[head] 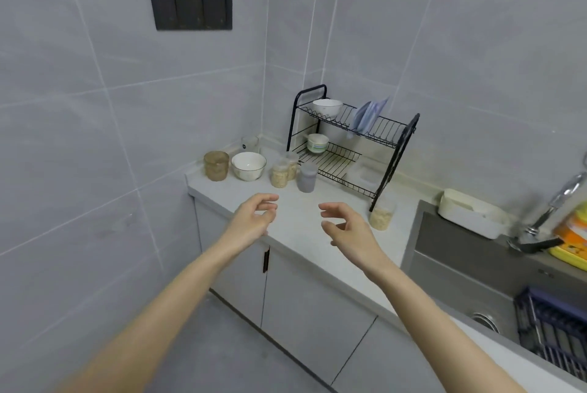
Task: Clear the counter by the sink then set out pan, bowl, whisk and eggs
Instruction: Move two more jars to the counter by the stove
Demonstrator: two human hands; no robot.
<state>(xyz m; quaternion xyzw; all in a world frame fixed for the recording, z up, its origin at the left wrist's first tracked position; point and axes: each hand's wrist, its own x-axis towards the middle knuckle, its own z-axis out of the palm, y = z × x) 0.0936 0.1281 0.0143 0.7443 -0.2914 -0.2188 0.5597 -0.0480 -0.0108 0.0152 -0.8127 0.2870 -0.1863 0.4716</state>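
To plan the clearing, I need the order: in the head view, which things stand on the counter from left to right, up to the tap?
Brown jar → white bowl → oat jar → grey container → clear oat tub → white box → tap.

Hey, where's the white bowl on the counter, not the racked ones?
In the head view the white bowl stands on the counter at left, between a brown jar and a grain jar, left of the dish rack.
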